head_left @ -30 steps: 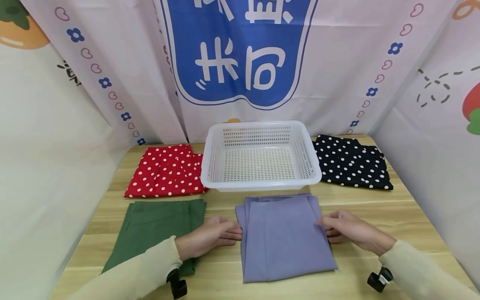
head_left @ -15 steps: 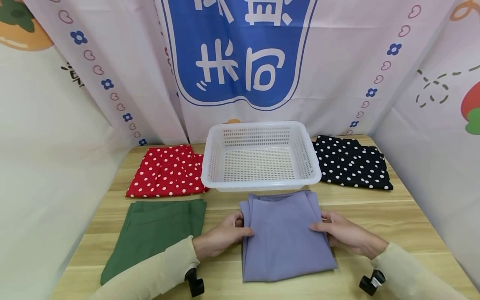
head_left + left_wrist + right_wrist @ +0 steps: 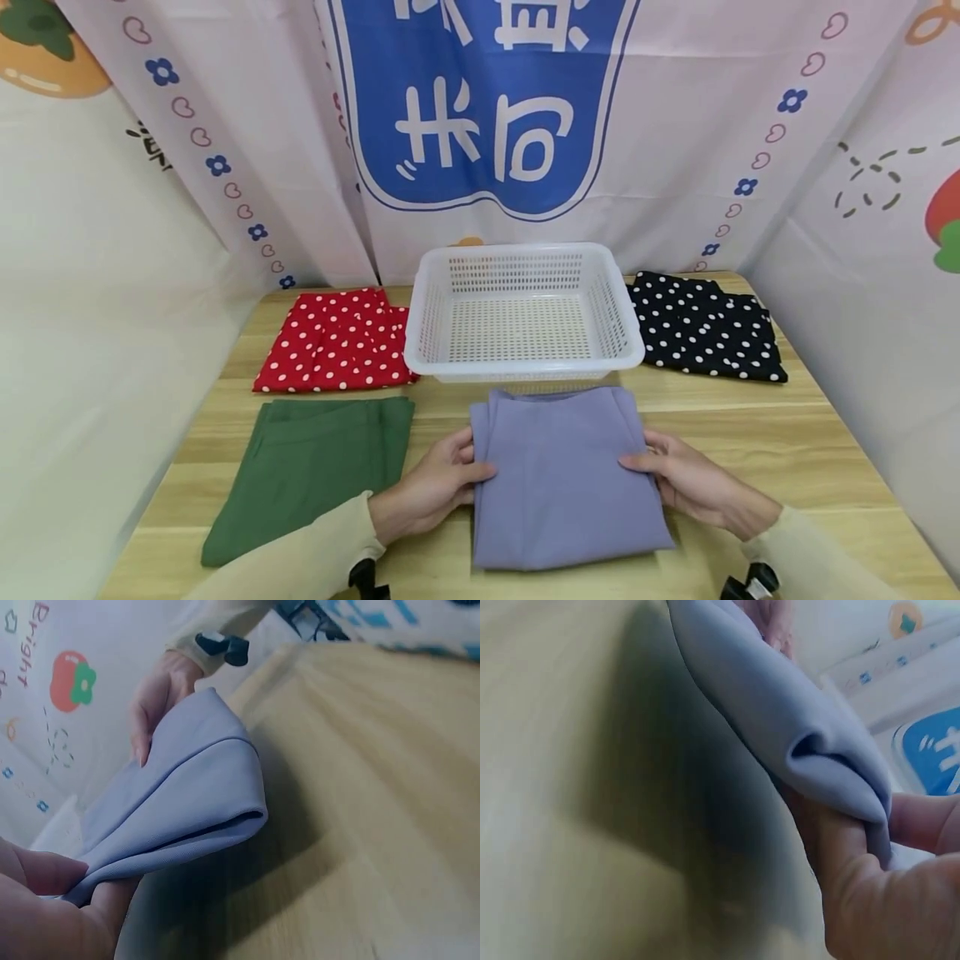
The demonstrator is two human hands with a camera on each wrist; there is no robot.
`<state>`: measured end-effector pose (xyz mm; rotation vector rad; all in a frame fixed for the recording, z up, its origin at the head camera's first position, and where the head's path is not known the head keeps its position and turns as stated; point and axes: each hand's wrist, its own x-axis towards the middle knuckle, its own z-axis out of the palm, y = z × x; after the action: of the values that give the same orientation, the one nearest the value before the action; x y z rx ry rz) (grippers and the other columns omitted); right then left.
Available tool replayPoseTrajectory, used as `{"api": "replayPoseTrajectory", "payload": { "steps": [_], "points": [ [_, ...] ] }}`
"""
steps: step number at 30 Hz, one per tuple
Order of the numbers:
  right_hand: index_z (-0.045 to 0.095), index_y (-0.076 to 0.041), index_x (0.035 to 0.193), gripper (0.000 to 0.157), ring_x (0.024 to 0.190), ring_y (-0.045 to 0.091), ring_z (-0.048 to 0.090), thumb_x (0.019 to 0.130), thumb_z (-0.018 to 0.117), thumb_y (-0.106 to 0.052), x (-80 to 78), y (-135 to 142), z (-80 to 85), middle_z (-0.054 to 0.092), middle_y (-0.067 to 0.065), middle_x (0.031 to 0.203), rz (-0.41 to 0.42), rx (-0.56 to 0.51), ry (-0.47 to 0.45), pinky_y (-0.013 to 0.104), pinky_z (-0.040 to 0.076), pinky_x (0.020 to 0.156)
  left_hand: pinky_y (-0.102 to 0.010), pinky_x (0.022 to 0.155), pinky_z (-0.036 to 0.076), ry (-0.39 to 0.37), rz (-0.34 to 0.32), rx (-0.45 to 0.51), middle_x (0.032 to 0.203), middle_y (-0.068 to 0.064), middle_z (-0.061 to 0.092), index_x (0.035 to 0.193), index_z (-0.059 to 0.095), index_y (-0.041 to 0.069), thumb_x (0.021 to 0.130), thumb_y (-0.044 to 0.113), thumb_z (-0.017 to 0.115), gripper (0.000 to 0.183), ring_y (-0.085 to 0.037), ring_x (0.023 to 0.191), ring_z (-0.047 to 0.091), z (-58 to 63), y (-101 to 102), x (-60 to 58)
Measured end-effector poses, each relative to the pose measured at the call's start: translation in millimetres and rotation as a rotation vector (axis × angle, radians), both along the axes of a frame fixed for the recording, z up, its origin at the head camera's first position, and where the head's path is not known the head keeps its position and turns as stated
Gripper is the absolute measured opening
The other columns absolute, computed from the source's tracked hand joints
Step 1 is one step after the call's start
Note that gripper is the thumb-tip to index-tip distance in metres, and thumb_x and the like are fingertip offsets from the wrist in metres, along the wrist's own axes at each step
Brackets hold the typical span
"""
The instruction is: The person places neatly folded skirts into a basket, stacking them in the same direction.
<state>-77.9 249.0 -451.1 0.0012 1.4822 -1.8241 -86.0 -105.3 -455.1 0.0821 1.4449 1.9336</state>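
A folded lavender cloth (image 3: 566, 483) is between my hands, its creased layers showing at the side in the left wrist view. My left hand (image 3: 431, 487) pinches its left edge, thumb on top and fingers underneath. On the opposite edge, my right hand (image 3: 697, 483) grips it the same way. Both wrist views show the cloth (image 3: 780, 705) raised above the tabletop, casting a dark shadow below. Fingers under the cloth are partly hidden in the head view.
A white plastic basket (image 3: 525, 367) stands behind the cloth, with nothing in it. Left lie a folded red polka-dot cloth (image 3: 330, 346) and a folded green cloth (image 3: 315, 467). A black polka-dot cloth (image 3: 705, 329) lies right of the basket. Printed curtains (image 3: 675, 125) surround the wooden table (image 3: 787, 450).
My hands came in to the lavender cloth's side edges, thumbs moving onto its top and fingers underneath. The cloth has come up off the table. The other cloths and basket stayed put.
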Motion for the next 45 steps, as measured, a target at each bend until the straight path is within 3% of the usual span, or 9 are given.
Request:
{"api": "replayPoseTrajectory", "payload": {
  "steps": [8, 14, 19, 25, 29, 33, 36, 40, 45],
  "points": [
    [0.017, 0.001, 0.151, 0.059, 0.115, 0.024, 0.064, 0.102, 0.045, -0.013, 15.2, -3, 52.3, 0.062, 0.009, 0.130, 0.067, -0.064, 0.047, 0.041, 0.054, 0.096, -0.038, 0.089, 0.057, 0.046, -0.022, 0.052, 0.135, -0.015, 0.056, 0.147, 0.033, 0.012, 0.094, 0.005, 0.059, 0.060, -0.023, 0.112, 0.065, 53.5, -17, 23.4],
    [0.024, 0.002, 0.148, 0.051, 0.112, 0.025, 0.066, 0.102, 0.043, -0.011, 3.0, -12, 81.7, 0.064, 0.009, 0.126, 0.056, -0.063, 0.115, 0.042, 0.054, 0.095, -0.038, 0.087, 0.058, 0.152, 0.003, 0.108, 0.135, -0.016, 0.056, 0.150, 0.030, 0.015, 0.095, 0.001, 0.056, 0.062, -0.021, 0.107, 0.067, 85.9, -26, 14.8],
    [0.028, -0.001, 0.146, 0.053, 0.104, 0.023, 0.070, 0.100, 0.050, -0.013, -29.9, -30, 94.3, 0.068, 0.007, 0.120, -0.033, -0.032, 0.162, 0.043, 0.055, 0.091, -0.035, 0.087, 0.057, 0.195, 0.120, 0.113, 0.140, -0.016, 0.053, 0.151, 0.029, 0.020, 0.095, 0.001, 0.056, 0.066, -0.018, 0.108, 0.068, 98.1, -28, -17.4],
    [0.033, -0.008, 0.146, 0.055, 0.101, 0.018, 0.071, 0.097, 0.058, -0.019, -84.8, -47, 97.6, 0.068, 0.001, 0.117, -0.172, -0.002, 0.190, 0.041, 0.057, 0.089, -0.031, 0.083, 0.059, 0.210, 0.313, 0.000, 0.139, -0.007, 0.058, 0.147, 0.038, 0.019, 0.094, 0.005, 0.060, 0.060, -0.015, 0.109, 0.068, 97.4, -25, -80.7],
    [0.033, -0.011, 0.149, 0.061, 0.102, 0.014, 0.069, 0.096, 0.061, -0.021, -122.0, -58, 95.9, 0.062, 0.001, 0.123, -0.246, 0.068, 0.216, 0.037, 0.057, 0.089, -0.032, 0.094, 0.055, 0.241, 0.387, -0.126, 0.142, -0.003, 0.056, 0.147, 0.040, 0.019, 0.094, 0.006, 0.059, 0.058, -0.016, 0.121, 0.061, 95.6, -21, -123.3],
    [0.034, -0.012, 0.150, 0.062, 0.111, 0.013, 0.062, 0.095, 0.061, -0.020, -152.7, -66, 94.3, 0.051, 0.006, 0.137, -0.306, 0.170, 0.265, 0.026, 0.057, 0.087, -0.041, 0.109, 0.045, 0.244, 0.430, -0.241, 0.149, -0.003, 0.048, 0.149, 0.036, 0.017, 0.095, 0.007, 0.058, 0.059, -0.018, 0.132, 0.050, 94.4, -14, -156.4],
    [0.033, -0.013, 0.151, 0.062, 0.120, 0.016, 0.055, 0.095, 0.060, -0.018, -169.0, -69, 92.5, 0.043, 0.008, 0.146, -0.334, 0.213, 0.292, 0.021, 0.054, 0.089, -0.044, 0.112, 0.041, 0.238, 0.441, -0.284, 0.151, -0.004, 0.046, 0.149, 0.036, 0.017, 0.095, 0.007, 0.058, 0.059, -0.019, 0.135, 0.048, 93.2, -10, -173.7],
    [0.029, -0.016, 0.153, 0.065, 0.119, 0.016, 0.052, 0.095, 0.058, -0.019, -177.9, -71, 88.9, 0.041, 0.009, 0.150, -0.355, 0.289, 0.310, 0.027, 0.049, 0.098, -0.045, 0.111, 0.042, 0.267, 0.421, -0.358, 0.150, -0.005, 0.046, 0.149, 0.036, 0.015, 0.096, 0.009, 0.057, 0.057, -0.020, 0.136, 0.047, 90.4, -10, -187.6],
    [0.011, -0.017, 0.156, 0.076, 0.129, 0.028, 0.048, 0.097, 0.055, -0.036, -171.8, -58, 86.7, 0.031, 0.014, 0.157, -0.395, 0.586, 0.425, 0.046, 0.044, 0.108, -0.041, 0.111, 0.043, 0.419, 0.415, -0.621, 0.151, -0.006, 0.044, 0.151, 0.031, 0.013, 0.097, 0.021, 0.055, 0.059, -0.022, 0.137, 0.046, 86.3, -26, -191.4]
  ]
}}
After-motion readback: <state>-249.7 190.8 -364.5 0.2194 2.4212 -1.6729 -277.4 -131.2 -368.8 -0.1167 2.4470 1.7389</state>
